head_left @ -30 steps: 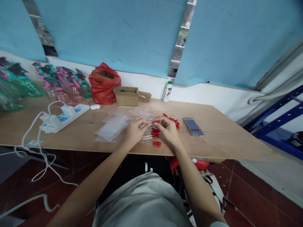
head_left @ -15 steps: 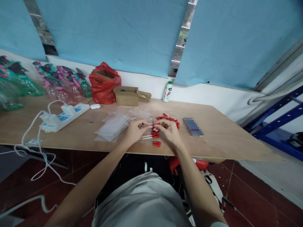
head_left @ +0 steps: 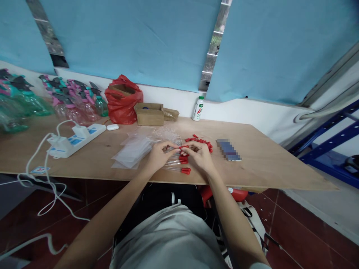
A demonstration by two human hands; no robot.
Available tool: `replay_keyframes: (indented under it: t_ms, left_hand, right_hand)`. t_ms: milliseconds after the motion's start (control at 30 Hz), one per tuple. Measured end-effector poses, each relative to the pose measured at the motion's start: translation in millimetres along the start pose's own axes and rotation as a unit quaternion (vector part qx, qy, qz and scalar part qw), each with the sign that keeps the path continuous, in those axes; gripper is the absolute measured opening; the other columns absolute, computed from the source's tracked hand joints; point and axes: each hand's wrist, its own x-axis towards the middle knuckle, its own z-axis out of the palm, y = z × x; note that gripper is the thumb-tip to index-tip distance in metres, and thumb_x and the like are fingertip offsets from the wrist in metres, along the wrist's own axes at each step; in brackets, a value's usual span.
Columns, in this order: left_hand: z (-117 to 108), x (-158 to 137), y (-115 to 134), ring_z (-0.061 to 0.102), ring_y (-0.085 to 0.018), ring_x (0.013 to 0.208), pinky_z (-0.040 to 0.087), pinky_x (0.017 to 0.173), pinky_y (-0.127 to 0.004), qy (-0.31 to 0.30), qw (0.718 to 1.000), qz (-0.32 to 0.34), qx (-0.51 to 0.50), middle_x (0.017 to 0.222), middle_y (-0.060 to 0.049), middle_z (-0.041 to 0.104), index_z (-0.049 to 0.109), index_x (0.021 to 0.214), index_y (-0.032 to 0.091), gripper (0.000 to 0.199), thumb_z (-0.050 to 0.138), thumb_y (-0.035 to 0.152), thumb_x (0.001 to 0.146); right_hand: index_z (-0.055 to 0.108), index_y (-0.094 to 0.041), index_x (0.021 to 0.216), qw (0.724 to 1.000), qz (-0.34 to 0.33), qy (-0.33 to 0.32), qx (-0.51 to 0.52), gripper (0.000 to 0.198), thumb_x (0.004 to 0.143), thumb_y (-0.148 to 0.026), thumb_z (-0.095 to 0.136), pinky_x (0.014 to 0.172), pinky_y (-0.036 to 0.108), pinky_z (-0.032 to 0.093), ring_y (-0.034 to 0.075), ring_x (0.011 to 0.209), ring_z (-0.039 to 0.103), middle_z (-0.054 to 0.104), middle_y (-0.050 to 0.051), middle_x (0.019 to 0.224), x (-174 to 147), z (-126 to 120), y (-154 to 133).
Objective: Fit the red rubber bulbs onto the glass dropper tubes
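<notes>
My left hand (head_left: 160,155) and my right hand (head_left: 199,152) meet over the table, both closed in a pinch. Between the fingertips is a red rubber bulb (head_left: 183,147), gripped from the right. My left fingers pinch what looks like the thin glass dropper tube at the bulb's left end; most of it is hidden. Just below the hands lie several glass droppers with red bulbs (head_left: 185,170). Loose red bulbs (head_left: 206,143) are piled behind my right hand. Bare glass tubes (head_left: 170,134) lie fanned out beyond my left hand.
Clear plastic bags (head_left: 130,152) lie left of my hands, a phone (head_left: 228,150) right. Behind stand a cardboard box (head_left: 150,115), a red bag (head_left: 123,104) and a white bottle (head_left: 198,109). A power strip (head_left: 63,150) with cables and several spray bottles (head_left: 74,112) occupy the left.
Both hands keep almost the same place and pinch, with only a slight shift of the fingers around the red bulb. Nothing else on the table has moved.
</notes>
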Motion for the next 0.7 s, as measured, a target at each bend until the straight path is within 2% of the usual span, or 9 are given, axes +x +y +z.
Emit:
replay_keyframes:
  t_ms: [100,167,233,300,400,467,567,700]
  left_hand:
    - [0.1,2.9,1.7,0.073,-0.021,0.089,0.058,0.083,-0.034,0.051,0.994,-0.049,-0.086,0.101,-0.008,0.082,0.082,0.103,0.021,0.030,0.084,0.048,0.089]
    - [-2.1,6.9,4.6,0.074,-0.021,0.093,0.059,0.084,-0.034,0.073,0.975,-0.092,-0.187,0.111,-0.010,0.081,0.078,0.111,0.020,0.041,0.074,0.058,0.096]
    - [-5.5,11.2,8.3,0.073,-0.020,0.091,0.060,0.082,-0.035,0.058,0.951,-0.136,-0.270,0.117,-0.014,0.080,0.075,0.113,0.019,0.054,0.056,0.068,0.102]
    - [-8.5,14.2,12.3,0.073,-0.022,0.092,0.061,0.080,-0.037,0.029,0.938,-0.163,-0.305,0.122,-0.017,0.077,0.072,0.112,0.019,0.064,0.042,0.075,0.104]
    - [-10.3,14.9,18.7,0.072,-0.023,0.093,0.059,0.076,-0.039,0.008,0.937,-0.164,-0.308,0.126,-0.016,0.075,0.066,0.103,0.022,0.063,0.037,0.077,0.103]
    - [-10.6,13.4,22.6,0.068,-0.021,0.084,0.056,0.069,-0.037,0.010,0.933,-0.159,-0.322,0.117,-0.014,0.074,0.057,0.090,0.023,0.059,0.040,0.078,0.102]
    - [-11.4,10.7,27.6,0.056,-0.016,0.068,0.048,0.060,-0.033,0.012,0.910,-0.161,-0.381,0.093,-0.009,0.066,0.045,0.079,0.024,0.055,0.049,0.074,0.101]
    - [-12.5,9.3,31.5,0.044,-0.015,0.062,0.046,0.061,-0.033,0.010,0.880,-0.160,-0.448,0.079,-0.003,0.048,0.037,0.076,0.024,0.052,0.054,0.066,0.101]
  right_hand:
    - [0.081,-0.021,0.100,0.999,-0.011,0.043,0.014,0.032,0.087,-0.050,0.087,0.077,0.037,0.067,0.024,0.076,0.080,0.082,0.005,0.083,0.2,3.1,1.4]
    - [0.080,-0.022,0.100,0.997,-0.015,0.072,0.021,0.033,0.086,-0.050,0.087,0.077,0.037,0.067,0.024,0.077,0.080,0.082,0.006,0.085,0.6,5.9,2.7]
    - [0.079,-0.022,0.099,0.996,-0.018,0.087,0.029,0.033,0.085,-0.050,0.088,0.076,0.038,0.067,0.024,0.076,0.079,0.082,0.006,0.087,1.0,9.1,4.0]
    - [0.079,-0.022,0.098,0.995,-0.020,0.086,0.035,0.032,0.084,-0.049,0.089,0.074,0.037,0.067,0.024,0.074,0.079,0.082,0.005,0.086,1.3,12.2,5.3]
    - [0.079,-0.023,0.099,0.996,-0.015,0.075,0.035,0.032,0.084,-0.050,0.089,0.073,0.038,0.067,0.025,0.074,0.079,0.081,0.005,0.085,1.3,15.7,7.3]
    - [0.079,-0.023,0.101,0.997,-0.013,0.069,0.028,0.034,0.083,-0.051,0.089,0.073,0.038,0.067,0.025,0.075,0.079,0.081,0.005,0.084,0.8,16.6,7.5]
    - [0.081,-0.023,0.104,0.999,-0.014,0.048,0.015,0.036,0.082,-0.050,0.090,0.074,0.038,0.066,0.025,0.075,0.079,0.081,0.005,0.083,-0.5,16.9,3.8]
    - [0.083,-0.023,0.105,1.000,-0.010,0.025,0.005,0.039,0.081,-0.052,0.091,0.080,0.040,0.067,0.026,0.079,0.081,0.083,0.005,0.085,-1.5,18.0,-3.4]
